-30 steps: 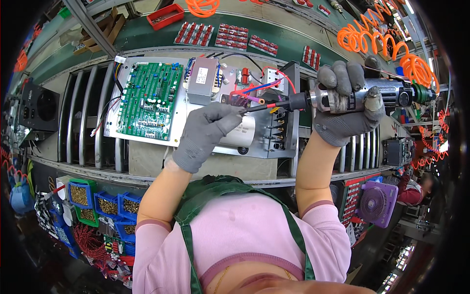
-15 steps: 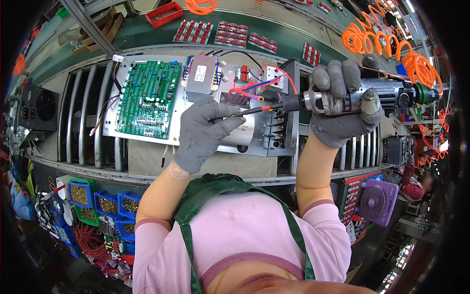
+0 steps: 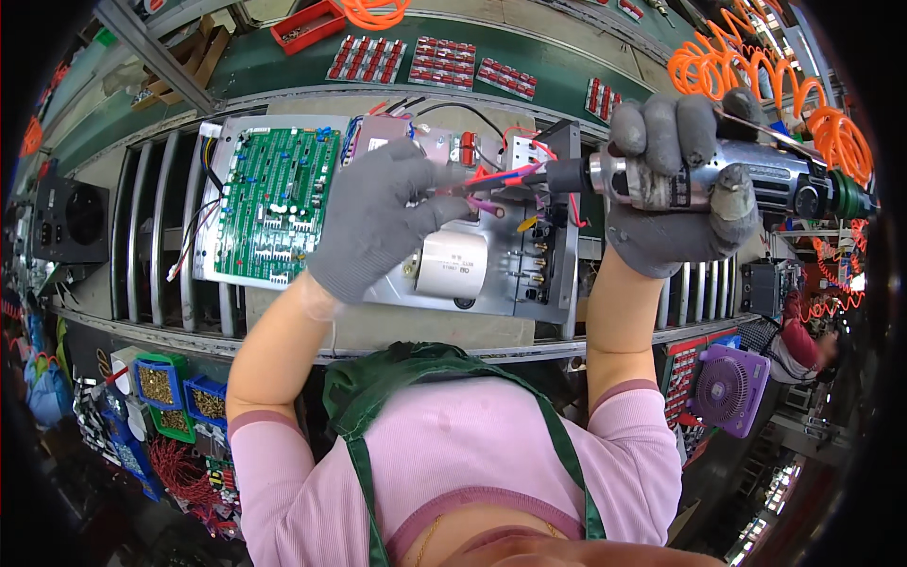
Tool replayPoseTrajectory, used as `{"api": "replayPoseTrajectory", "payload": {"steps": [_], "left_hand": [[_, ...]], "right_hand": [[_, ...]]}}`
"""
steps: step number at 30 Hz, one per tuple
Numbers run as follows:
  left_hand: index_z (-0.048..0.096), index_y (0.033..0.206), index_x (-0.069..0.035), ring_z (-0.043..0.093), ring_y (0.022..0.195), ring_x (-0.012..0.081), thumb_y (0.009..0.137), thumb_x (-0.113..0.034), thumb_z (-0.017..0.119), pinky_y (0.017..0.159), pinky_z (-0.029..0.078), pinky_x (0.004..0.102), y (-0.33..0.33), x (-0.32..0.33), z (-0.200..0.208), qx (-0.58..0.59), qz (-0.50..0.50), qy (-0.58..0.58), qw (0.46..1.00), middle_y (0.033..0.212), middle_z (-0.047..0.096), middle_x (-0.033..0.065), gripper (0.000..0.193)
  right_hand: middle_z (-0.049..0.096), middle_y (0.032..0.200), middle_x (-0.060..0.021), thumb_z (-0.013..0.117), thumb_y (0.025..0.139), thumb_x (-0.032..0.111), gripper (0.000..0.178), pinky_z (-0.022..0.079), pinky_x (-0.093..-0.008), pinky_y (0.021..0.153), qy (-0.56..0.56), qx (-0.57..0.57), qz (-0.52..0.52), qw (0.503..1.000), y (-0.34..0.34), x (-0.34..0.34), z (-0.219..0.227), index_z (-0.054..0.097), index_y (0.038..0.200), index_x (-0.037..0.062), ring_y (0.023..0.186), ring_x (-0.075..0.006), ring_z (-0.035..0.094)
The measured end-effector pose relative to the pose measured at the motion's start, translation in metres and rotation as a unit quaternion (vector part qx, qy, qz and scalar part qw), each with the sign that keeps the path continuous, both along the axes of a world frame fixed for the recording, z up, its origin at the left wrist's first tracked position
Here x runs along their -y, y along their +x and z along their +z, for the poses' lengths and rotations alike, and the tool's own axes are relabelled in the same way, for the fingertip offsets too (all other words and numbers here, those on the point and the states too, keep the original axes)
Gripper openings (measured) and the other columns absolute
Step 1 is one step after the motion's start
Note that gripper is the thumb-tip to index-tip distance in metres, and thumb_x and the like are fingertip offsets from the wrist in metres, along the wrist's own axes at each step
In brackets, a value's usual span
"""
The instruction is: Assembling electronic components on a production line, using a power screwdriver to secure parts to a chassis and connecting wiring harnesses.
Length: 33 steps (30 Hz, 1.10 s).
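Observation:
My right hand [image 3: 675,180], gloved in grey, wraps round a silver and black power screwdriver [image 3: 756,180] held level, its dark nose pointing left. My left hand [image 3: 378,217], gloved likewise, is closed at the fingertips near red and blue wires [image 3: 515,177]. Blur hides what is in those fingertips. Both hands are over a metal chassis [image 3: 378,293]. It carries a green circuit board [image 3: 279,203], a silvery cylindrical capacitor [image 3: 453,265], a white terminal block [image 3: 522,151] and a dark upright panel [image 3: 565,227]. The left hand partly covers a transformer [image 3: 383,130].
The chassis lies across a roller conveyor [image 3: 151,227]. Behind it are red-component trays [image 3: 442,61] and a red bin [image 3: 307,28]. Orange coiled hoses [image 3: 704,66] hang at the right. Blue screw bins [image 3: 156,380] stand lower left, a purple fan [image 3: 727,389] lower right. A person [image 3: 803,340] is far right.
My left hand has moved left and up, uncovering more of the capacitor and covering the transformer. The screwdriver has shifted slightly right and up in my right hand.

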<state>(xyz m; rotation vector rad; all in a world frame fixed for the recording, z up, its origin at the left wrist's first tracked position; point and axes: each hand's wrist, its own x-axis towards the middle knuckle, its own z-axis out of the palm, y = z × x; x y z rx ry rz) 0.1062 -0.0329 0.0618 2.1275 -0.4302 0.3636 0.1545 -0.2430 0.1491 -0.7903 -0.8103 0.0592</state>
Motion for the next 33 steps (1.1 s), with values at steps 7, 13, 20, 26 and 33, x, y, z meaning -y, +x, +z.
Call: {"api": "replayPoseTrajectory", "payload": {"steps": [7,13,20,26,33], "left_hand": [[0.068,0.105,-0.010,0.059,0.068,0.0178,0.074,-0.010,0.062,0.061,0.045,0.0276,0.102,-0.015,0.000,-0.157,-0.074,0.040,0.984,0.076,0.062,0.0073,0.031],[0.069,0.097,-0.012,0.063,0.080,0.0283,0.071,-0.027,0.070,0.074,0.049,0.0390,0.150,0.024,-0.033,-0.175,-0.193,0.337,0.905,0.086,0.066,0.0116,0.031],[0.071,0.077,-0.010,0.065,0.076,0.0317,0.071,-0.036,0.064,0.066,0.051,0.0403,0.162,0.049,-0.034,-0.200,-0.218,0.438,0.849,0.076,0.065,0.0144,0.027],[0.071,0.088,-0.030,0.065,0.077,0.0292,0.074,-0.033,0.062,0.067,0.050,0.0398,0.159,0.044,-0.018,-0.203,-0.236,0.475,0.823,0.078,0.066,0.0095,0.017],[0.070,0.090,-0.027,0.066,0.079,0.0283,0.073,-0.025,0.063,0.068,0.051,0.0386,0.159,0.043,-0.031,-0.191,-0.252,0.487,0.814,0.080,0.066,0.0098,0.018]], "right_hand": [[0.052,0.083,-0.0112,0.059,0.078,0.025,0.025,0.047,-0.0446,0.084,0.019,-0.046,0.086,0.995,0.053,0.030,-0.011,0.049,0.090,0.0064,0.099,-0.0322,0.053],[0.042,0.070,0.0016,0.058,0.081,0.018,0.048,0.041,-0.0368,0.069,-0.074,0.009,-0.031,0.997,0.082,0.016,-0.034,0.044,0.126,0.0087,0.066,-0.0157,0.044],[0.052,0.080,-0.0098,0.060,0.080,0.028,0.031,0.046,-0.0420,0.079,-0.115,-0.084,-0.039,0.989,0.092,0.021,-0.054,0.050,0.099,0.0053,0.087,-0.0271,0.053],[0.054,0.084,-0.0111,0.063,0.078,0.031,0.030,0.050,-0.0425,0.079,-0.180,-0.115,-0.046,0.976,0.090,0.021,-0.052,0.052,0.092,0.0062,0.096,-0.0298,0.054],[0.053,0.085,-0.0104,0.062,0.078,0.031,0.030,0.050,-0.0394,0.078,-0.218,-0.089,-0.052,0.970,0.090,0.019,-0.052,0.052,0.091,0.0060,0.097,-0.0289,0.053]]}}
